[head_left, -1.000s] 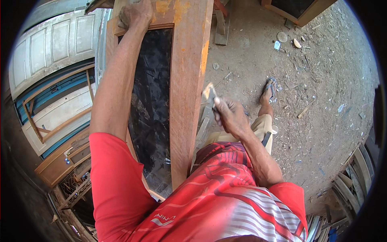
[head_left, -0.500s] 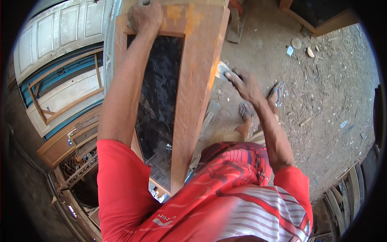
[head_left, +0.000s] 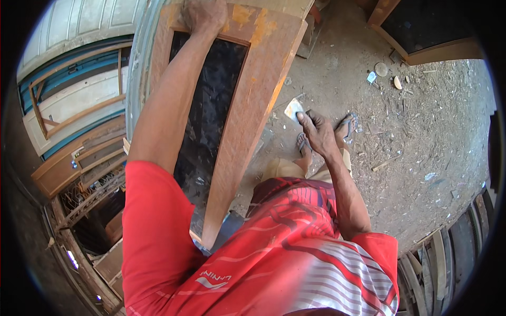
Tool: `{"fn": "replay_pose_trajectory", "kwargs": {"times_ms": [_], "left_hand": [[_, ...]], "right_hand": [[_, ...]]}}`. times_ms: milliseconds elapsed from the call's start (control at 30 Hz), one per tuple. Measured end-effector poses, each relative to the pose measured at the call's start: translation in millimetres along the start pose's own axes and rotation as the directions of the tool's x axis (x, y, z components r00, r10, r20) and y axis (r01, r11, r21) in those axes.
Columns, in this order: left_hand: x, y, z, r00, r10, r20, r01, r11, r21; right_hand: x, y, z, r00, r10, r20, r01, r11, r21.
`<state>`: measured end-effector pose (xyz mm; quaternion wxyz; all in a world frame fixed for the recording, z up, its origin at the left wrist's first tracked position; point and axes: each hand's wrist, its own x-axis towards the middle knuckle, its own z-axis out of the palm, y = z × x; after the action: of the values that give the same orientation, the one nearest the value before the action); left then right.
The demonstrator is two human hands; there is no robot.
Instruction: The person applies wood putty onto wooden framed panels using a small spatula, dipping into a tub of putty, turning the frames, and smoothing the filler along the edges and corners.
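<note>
Scraper (head_left: pixel 293 111) is clear of the edge now, we had it right at the orange-patched wooden frame (head_left: pixel 243 100) half a second ago
Right hand (head_left: pixel 319 135) pinches it, pale with orangey smears, just beside the frame; left hand (head_left: pixel 205 17) is on top, fingers hidden, so we can't tell its grip.

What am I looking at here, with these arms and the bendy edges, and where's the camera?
There's no machine: these are a person's own bare hands. The camera sits on their head, looking down, and its wide fisheye lens bends straight edges. The left hand is at the far end of a wooden frame around a dark panel; its fingertips are hard to see. Orange patches mark the wood. The right hand holds a small flat scraper, seemingly apart from the frame. Small scraps litter the ground.
</note>
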<state>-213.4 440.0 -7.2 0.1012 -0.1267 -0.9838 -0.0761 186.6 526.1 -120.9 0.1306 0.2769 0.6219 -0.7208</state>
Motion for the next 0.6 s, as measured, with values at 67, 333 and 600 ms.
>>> {"fn": "replay_pose_trajectory", "kwargs": {"times_ms": [67,333,600], "left_hand": [[4,3,1,1.000,-0.009,-0.008,0.009,0.999,-0.040],[-4,-2,2,0.999,-0.024,-0.045,0.020,0.996,-0.083],[-12,21,5,0.990,-0.143,-0.019,0.136,0.965,-0.224]], "right_hand": [[-3,-14,-10,0.999,0.014,0.030,-0.015,1.000,0.020],[-21,-95,-46,0.985,-0.158,-0.074,0.139,0.968,-0.211],[29,-157,-60,0.839,-0.535,-0.099,0.478,0.812,-0.335]]}}
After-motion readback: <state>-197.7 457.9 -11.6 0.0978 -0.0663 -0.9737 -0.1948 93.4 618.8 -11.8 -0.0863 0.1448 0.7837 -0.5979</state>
